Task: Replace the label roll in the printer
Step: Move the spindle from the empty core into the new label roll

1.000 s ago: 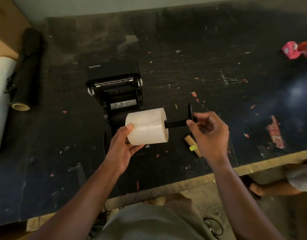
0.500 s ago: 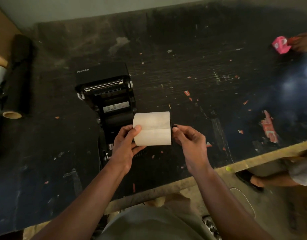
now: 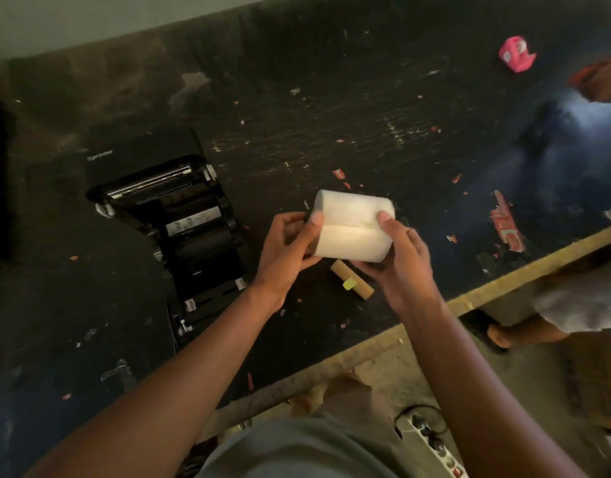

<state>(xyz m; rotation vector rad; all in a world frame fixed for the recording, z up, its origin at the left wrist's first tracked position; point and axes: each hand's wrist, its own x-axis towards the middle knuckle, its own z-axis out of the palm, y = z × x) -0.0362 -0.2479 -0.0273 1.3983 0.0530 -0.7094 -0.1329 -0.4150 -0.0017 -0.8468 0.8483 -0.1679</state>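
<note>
A white label roll point(image 3: 352, 225) hangs above the black table, held at both ends. My left hand point(image 3: 288, 246) grips its left end and my right hand point(image 3: 397, 257) grips its right end from below. The black spindle that runs through the roll is hidden by the paper and my fingers. The black label printer point(image 3: 166, 215) lies to the left with its lid swung open and its roll bay bare. An empty cardboard core point(image 3: 354, 283) with a yellow tab lies on the table just under my hands.
The dark table point(image 3: 331, 125) is littered with red paper scraps. A pink object point(image 3: 516, 56) sits at the far right. The wooden table edge point(image 3: 504, 281) runs diagonally; another person's legs point(image 3: 538, 326) stand beyond it. A power strip point(image 3: 435, 446) lies on the floor.
My right hand pushed the black spindle fully into the roll, then closed on the roll's right end. The roll has shifted to the right, away from the printer.
</note>
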